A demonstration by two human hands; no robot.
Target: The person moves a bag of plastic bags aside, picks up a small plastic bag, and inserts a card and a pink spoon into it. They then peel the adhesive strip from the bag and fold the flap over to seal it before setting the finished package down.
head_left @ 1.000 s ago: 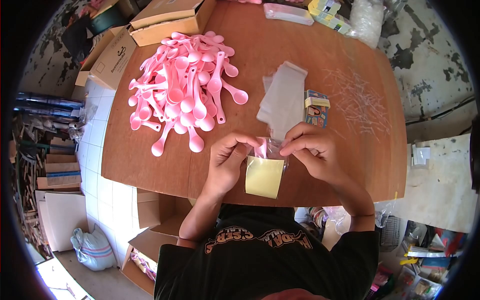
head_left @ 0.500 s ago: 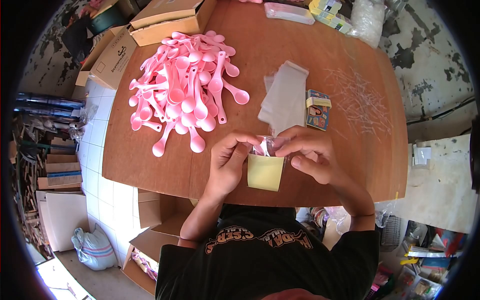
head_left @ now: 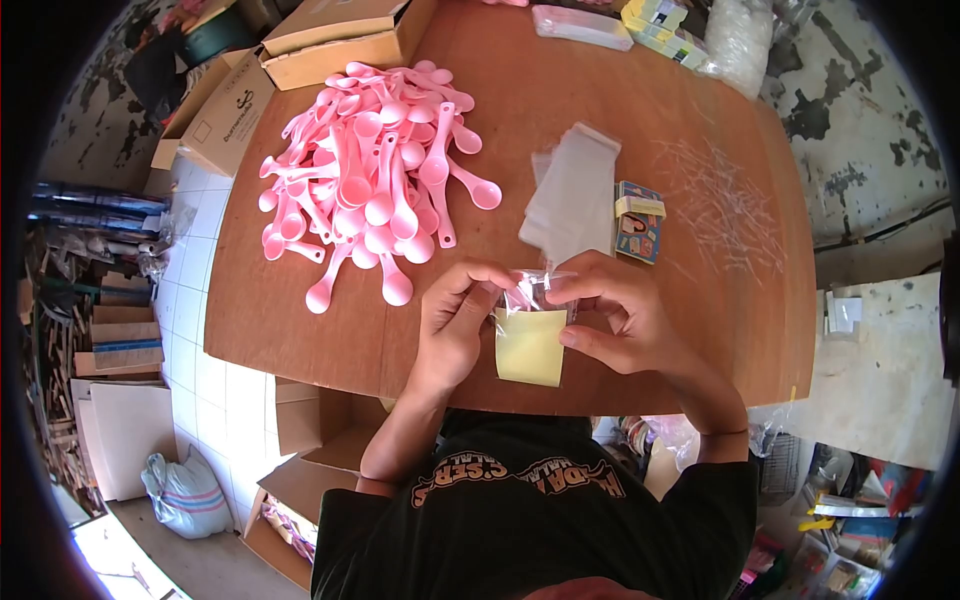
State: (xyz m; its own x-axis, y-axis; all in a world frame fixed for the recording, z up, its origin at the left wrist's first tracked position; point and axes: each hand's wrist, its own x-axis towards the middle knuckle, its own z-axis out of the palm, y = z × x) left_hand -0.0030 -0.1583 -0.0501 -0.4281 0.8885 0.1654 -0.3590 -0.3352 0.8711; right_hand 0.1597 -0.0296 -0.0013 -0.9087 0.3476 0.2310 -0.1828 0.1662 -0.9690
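Near the table's front edge, a small clear plastic bag (head_left: 528, 292) is held by its upper part between both hands. Inside it shows a pale yellow card (head_left: 530, 348). My left hand (head_left: 458, 315) pinches the bag's upper left side. My right hand (head_left: 612, 312) grips the upper right side with fingers bent, its thumb at the card's right edge. Just beyond lies a stack of clear plastic bags (head_left: 575, 195), and right of it a banded stack of blue printed cards (head_left: 638, 225). A large heap of pink plastic spoons (head_left: 375, 170) lies to the left.
Thin clear strips (head_left: 725, 205) are scattered on the right of the wooden table (head_left: 300, 345). A cardboard box (head_left: 345, 45) stands at the back left. A pack of clear bags (head_left: 582, 27), yellow boxes (head_left: 665, 30) and a plastic roll (head_left: 738, 45) sit at the far edge.
My right thumb has moved left and down onto the bag's right side by the yellow card. The left hand keeps its pinch in nearly the same place.
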